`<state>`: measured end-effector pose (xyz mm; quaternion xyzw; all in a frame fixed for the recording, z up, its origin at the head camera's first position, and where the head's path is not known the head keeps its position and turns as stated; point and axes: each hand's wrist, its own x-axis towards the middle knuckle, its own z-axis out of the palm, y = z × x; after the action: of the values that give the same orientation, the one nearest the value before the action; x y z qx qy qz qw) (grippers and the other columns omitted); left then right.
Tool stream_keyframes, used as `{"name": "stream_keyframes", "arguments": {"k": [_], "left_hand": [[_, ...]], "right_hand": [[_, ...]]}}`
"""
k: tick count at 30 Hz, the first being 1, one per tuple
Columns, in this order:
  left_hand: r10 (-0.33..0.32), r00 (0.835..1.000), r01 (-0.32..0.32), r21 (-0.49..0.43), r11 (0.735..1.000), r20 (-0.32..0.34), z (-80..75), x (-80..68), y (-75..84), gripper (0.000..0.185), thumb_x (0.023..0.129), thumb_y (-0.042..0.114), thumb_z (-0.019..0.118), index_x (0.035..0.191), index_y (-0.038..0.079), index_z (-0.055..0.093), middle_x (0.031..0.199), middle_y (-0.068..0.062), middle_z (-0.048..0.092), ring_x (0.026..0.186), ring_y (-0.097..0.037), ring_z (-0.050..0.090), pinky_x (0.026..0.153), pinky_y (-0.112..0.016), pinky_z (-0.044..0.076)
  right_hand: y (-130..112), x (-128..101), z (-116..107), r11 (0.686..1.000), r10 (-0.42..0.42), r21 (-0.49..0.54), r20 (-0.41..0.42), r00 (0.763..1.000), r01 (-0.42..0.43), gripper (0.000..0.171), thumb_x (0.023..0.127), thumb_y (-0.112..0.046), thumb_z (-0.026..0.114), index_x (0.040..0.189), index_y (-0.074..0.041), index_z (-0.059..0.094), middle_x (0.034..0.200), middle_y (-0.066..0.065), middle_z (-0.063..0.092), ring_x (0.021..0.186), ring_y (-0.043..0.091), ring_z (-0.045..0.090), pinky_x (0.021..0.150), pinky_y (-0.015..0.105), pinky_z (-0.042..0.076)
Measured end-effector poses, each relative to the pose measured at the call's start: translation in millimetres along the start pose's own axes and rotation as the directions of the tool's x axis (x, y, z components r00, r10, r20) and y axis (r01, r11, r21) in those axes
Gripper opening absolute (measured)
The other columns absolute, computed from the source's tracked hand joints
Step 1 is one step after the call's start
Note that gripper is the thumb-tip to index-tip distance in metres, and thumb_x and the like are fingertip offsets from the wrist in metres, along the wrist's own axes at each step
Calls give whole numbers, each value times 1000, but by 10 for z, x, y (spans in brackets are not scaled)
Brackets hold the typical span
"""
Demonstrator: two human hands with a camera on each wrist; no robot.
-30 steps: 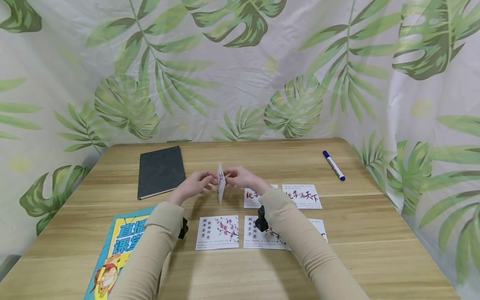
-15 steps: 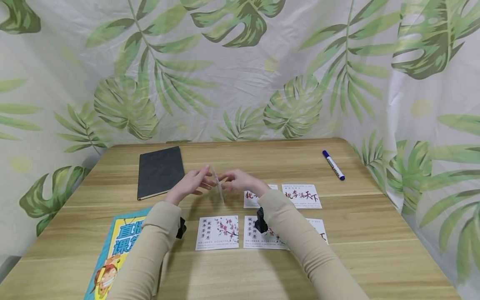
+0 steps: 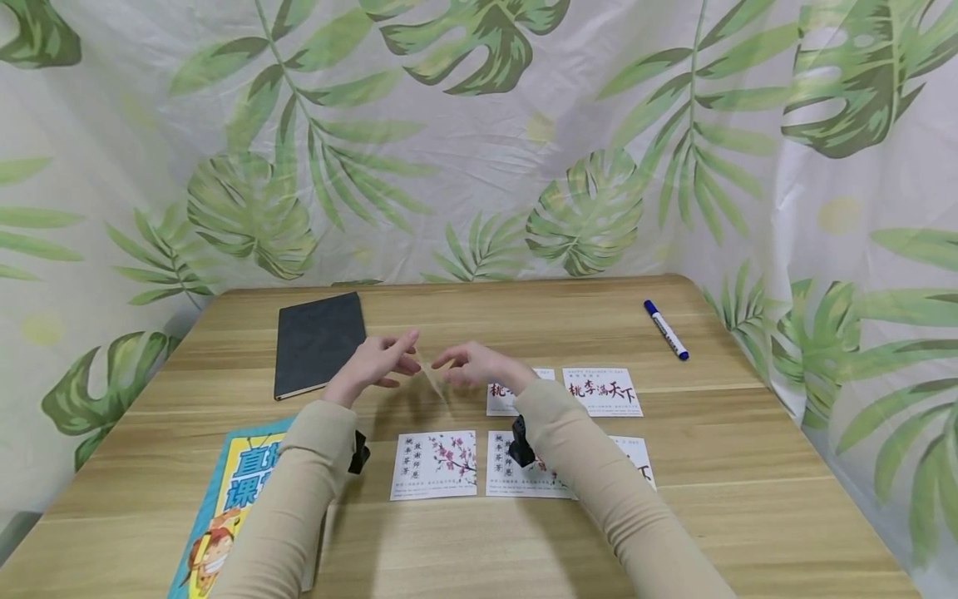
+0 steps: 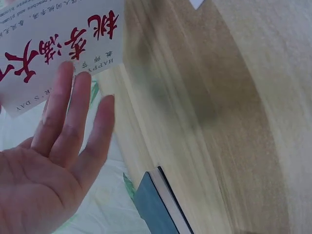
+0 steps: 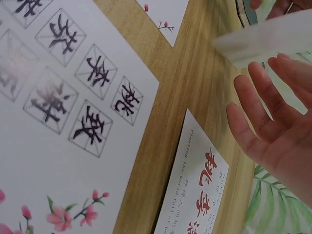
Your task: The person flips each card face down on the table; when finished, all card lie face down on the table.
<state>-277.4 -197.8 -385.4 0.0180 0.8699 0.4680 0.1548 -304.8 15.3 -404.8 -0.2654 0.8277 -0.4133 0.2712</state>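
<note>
Between my two hands a white greeting card (image 3: 432, 381) stands on edge in the air, seen almost edge-on in the head view. Its red-lettered face turns towards the left wrist camera. My left hand (image 3: 377, 359) is on one side of it; straight fingers (image 4: 68, 114) overlap the card's lower edge, and the thumb is hidden. On the other side my right hand (image 3: 479, 366) has its fingers spread, fingertips (image 5: 254, 70) right at the card's edge. Below lie a blossom card (image 3: 434, 466), a second blossom card (image 3: 500, 487) and a red-lettered card (image 3: 602, 395).
A dark notebook (image 3: 318, 345) lies at the back left of the wooden table (image 3: 419, 549). A colourful book (image 3: 217, 516) sits under the left sleeve. A blue-capped marker (image 3: 666, 330) rests at the back right. More red-lettered cards are partly covered by the right arm.
The card has turned between the hands, from showing its printed side to a thin slanting edge. The left hand has shifted slightly left and the gap between the hands has widened.
</note>
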Motion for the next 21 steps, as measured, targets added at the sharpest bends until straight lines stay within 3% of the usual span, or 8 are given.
{"name": "stream_keyframes", "arguments": {"k": [4, 8, 11, 16, 21], "left_hand": [[-13, 999, 11, -49, 999, -52, -22, -12, 24, 59, 94, 47, 47, 125, -3, 52, 105, -19, 69, 98, -26, 67, 76, -37, 57], [-25, 996, 20, -63, 998, -84, -16, -4, 21, 46, 94, 29, 48, 124, -6, 51, 107, -21, 65, 85, -21, 68, 72, -35, 58], [-31, 994, 28, -27, 999, -107, -10, 18, -4, 41, 90, 19, 47, 121, -7, 51, 113, -23, 61, 82, -19, 66, 70, -33, 58], [-32, 991, 41, 66, 997, -130, -10, 62, -44, 35, 90, 15, 51, 119, -6, 51, 119, -26, 58, 93, -25, 64, 67, -31, 58], [-26, 990, 43, 120, 992, -139, 0, 84, -55, 29, 88, 12, 57, 111, -4, 52, 114, -23, 60, 92, -25, 60, 65, -31, 57]], "right_hand": [[31, 31, 20, 1000, 14, 5, 0, 1000, -14, 34, 94, -11, 53, 128, -9, 56, 105, 18, 63, 89, 30, 62, 69, 33, 51], [50, 50, 35, 1000, 27, 7, -3, 1000, -27, 32, 93, -12, 55, 126, -10, 58, 103, 15, 64, 86, 28, 62, 67, 30, 52], [44, 45, 39, 999, 38, 2, -16, 999, -38, 31, 93, -12, 56, 124, -10, 59, 104, 15, 65, 87, 29, 63, 70, 32, 53], [60, 49, 27, 999, 39, -26, -60, 997, -41, 26, 93, -10, 56, 118, -8, 62, 108, 15, 66, 87, 29, 64, 70, 34, 54], [124, 96, -4, 991, -24, -130, -189, 982, -1, 24, 85, -10, 64, 109, -3, 62, 107, 15, 63, 92, 24, 60, 77, 30, 52]]}}
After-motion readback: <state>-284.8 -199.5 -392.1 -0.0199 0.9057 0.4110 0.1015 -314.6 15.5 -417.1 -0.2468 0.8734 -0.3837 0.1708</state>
